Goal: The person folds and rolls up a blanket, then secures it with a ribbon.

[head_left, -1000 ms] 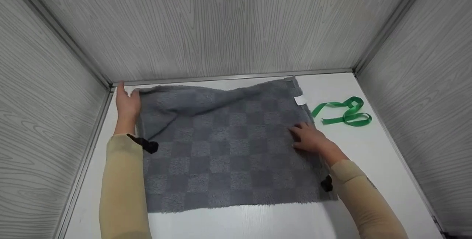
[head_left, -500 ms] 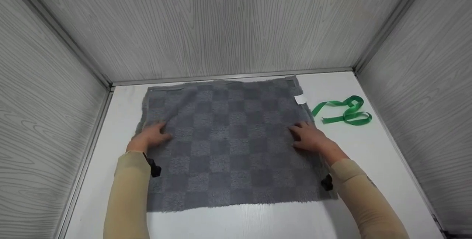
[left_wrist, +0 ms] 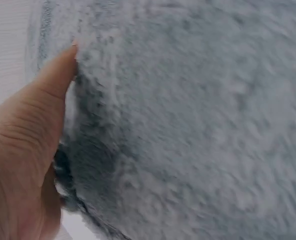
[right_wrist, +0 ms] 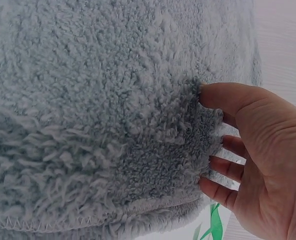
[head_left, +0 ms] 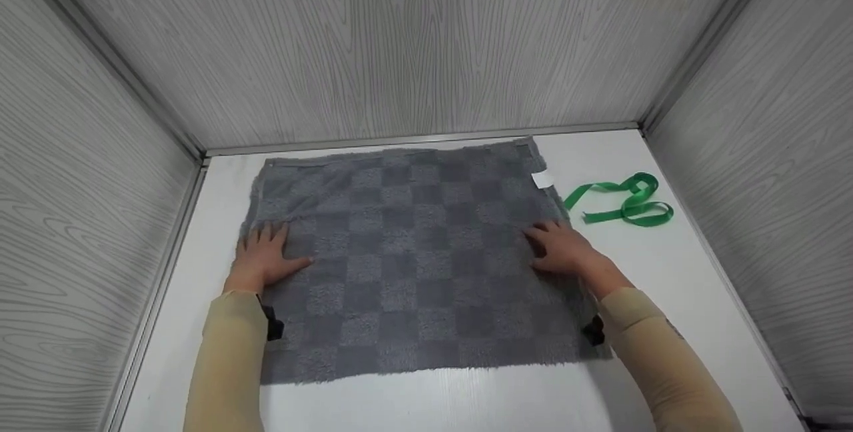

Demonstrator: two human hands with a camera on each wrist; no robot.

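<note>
Left hand (head_left: 265, 257) and right hand (head_left: 560, 247) flat, fingers spread, pressing on opposite sides of grey towel (head_left: 413, 259) spread on table (head_left: 666, 285); green ribbon (head_left: 623, 202) near right hand.

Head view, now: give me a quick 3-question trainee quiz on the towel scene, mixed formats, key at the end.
1. True or false: the grey checkered towel lies spread flat on the white table.
2. Multiple choice: the green ribbon lies (A) on the towel, (B) on the table beside the towel's right edge, apart from it, (C) in the right hand.
3. Short answer: where does the left hand rest, and how do its fingers lie?

Key
1. True.
2. B.
3. On the towel near its left edge, fingers straight and spread; the right hand rests on the towel near the right edge.
</note>
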